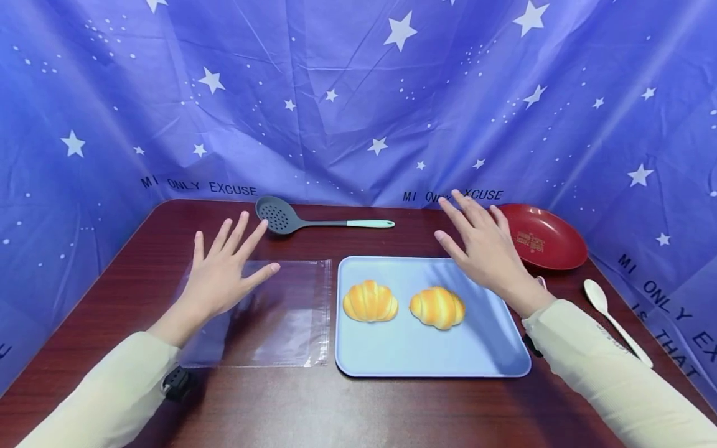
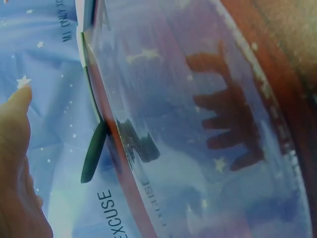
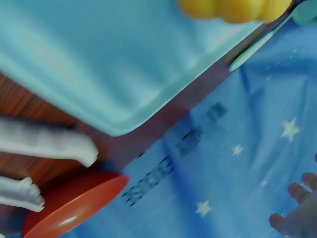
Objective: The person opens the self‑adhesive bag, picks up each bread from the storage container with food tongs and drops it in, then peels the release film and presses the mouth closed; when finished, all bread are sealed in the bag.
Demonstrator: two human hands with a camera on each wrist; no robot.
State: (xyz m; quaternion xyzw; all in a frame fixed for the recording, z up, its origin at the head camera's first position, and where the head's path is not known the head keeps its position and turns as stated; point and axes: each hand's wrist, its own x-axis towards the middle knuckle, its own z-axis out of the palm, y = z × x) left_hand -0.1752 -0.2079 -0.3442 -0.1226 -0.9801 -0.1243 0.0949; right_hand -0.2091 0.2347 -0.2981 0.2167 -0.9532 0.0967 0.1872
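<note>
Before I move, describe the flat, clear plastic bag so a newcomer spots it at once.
On the dark red-brown table, find the rectangular pale-blue tray. Beside its left edge, partly behind the bare left hand, lies the clear bag. Unlike its opaque neighbours, it is see-through.

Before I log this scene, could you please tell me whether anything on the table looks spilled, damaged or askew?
Nothing stands out: both golden croissant-shaped rolls lie on the pale-blue rectangular tray, the flat, clear plastic bag lies beside it, and no spill or damage shows.
</note>
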